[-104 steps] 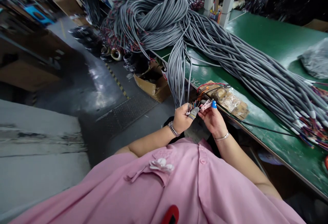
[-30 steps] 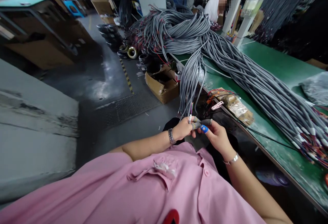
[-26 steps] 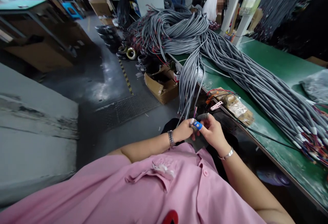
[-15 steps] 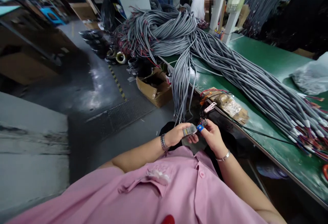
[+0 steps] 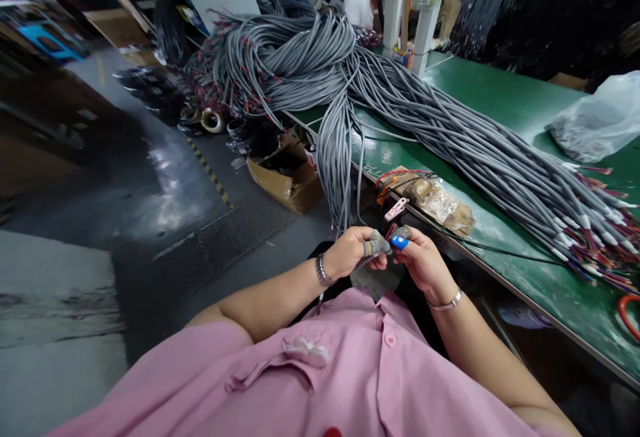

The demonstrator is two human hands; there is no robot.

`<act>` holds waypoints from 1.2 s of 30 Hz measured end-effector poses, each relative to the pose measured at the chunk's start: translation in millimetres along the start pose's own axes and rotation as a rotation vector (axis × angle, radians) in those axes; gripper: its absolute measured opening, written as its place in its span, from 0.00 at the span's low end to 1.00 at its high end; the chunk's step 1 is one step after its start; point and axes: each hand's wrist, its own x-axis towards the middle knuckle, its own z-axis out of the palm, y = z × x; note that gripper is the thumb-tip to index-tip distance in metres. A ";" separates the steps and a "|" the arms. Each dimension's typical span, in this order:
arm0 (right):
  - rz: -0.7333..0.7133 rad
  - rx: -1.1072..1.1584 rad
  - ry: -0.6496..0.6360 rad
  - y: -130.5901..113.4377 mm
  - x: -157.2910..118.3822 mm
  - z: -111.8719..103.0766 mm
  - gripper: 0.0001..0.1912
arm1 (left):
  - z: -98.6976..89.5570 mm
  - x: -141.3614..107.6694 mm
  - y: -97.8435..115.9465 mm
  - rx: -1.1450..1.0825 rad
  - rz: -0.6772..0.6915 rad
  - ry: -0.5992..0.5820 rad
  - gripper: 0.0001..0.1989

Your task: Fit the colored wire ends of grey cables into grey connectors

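Observation:
My left hand (image 5: 357, 252) and my right hand (image 5: 416, 257) meet in front of my body, fingertips nearly touching. Both are closed in a pinch. Grey covers wrap some fingers, and a blue band (image 5: 399, 242) circles my right thumb. Thin dark and reddish wires (image 5: 391, 230) show between the fingers; which hand grips them is hard to tell. Just beyond the hands, a pink clip (image 5: 396, 209) sits at the table edge beside a taped wooden block (image 5: 435, 200). Grey cables (image 5: 334, 164) hang over the edge behind my left hand.
A large bundle of grey cables (image 5: 440, 117) lies along the green table (image 5: 490, 87). A clear plastic bag (image 5: 595, 120) rests at the right. An open cardboard box (image 5: 287, 177) stands on the floor. Beyond the table is a person in a white shirt (image 5: 358, 2).
The camera view has shifted, so the table and cables appear farther left. My hands have come closer together, and my right fingers have shifted around the wires.

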 end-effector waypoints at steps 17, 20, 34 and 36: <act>-0.127 -0.298 0.054 12.1 3.1 14.9 0.13 | 3.4 -8.5 -31.6 -0.034 0.075 0.251 0.14; -0.118 -0.267 0.023 14.0 1.1 13.9 0.12 | 1.6 -12.6 -28.8 -0.015 0.025 0.157 0.16; -0.095 -0.277 -0.039 11.7 -3.1 13.8 0.13 | 1.7 -15.5 -26.7 0.014 -0.044 0.107 0.15; -0.097 -0.260 0.026 13.4 -3.3 13.1 0.14 | 3.1 -15.5 -28.5 0.016 -0.015 0.130 0.15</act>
